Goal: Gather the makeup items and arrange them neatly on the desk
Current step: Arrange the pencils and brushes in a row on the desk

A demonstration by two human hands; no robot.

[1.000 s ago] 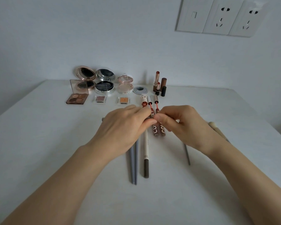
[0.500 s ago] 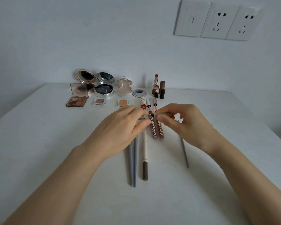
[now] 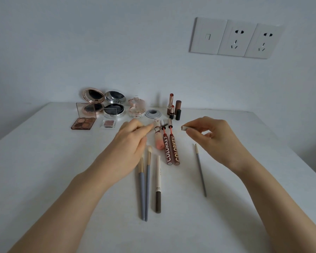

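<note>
My left hand (image 3: pixel 130 143) pinches a slim pen whose bare spoolie brush tip (image 3: pixel 164 123) points right. My right hand (image 3: pixel 213 137) pinches the small grey cap (image 3: pixel 183 127), held apart from the brush tip above the white desk (image 3: pixel 44 170). Under the hands lie a pink tube (image 3: pixel 159 143), two brown lip glosses (image 3: pixel 171 152), two grey-blue brushes (image 3: pixel 144 189) and a white and brown pencil (image 3: pixel 158 189). A thin grey pencil (image 3: pixel 201 170) lies alone to the right.
Along the desk's back edge stand two open round compacts (image 3: pixel 93 101) (image 3: pixel 115 105), a pink compact (image 3: pixel 136 108), a grey ring (image 3: pixel 152 113) and several lipsticks (image 3: pixel 173 106). An eyeshadow palette (image 3: pixel 83 123) and a small pan (image 3: pixel 108 123) lie in front. Wall sockets (image 3: pixel 235 39) are above.
My hands were together on one pen; they have pulled apart. The cap came off in my right hand and the spoolie tip is now bare.
</note>
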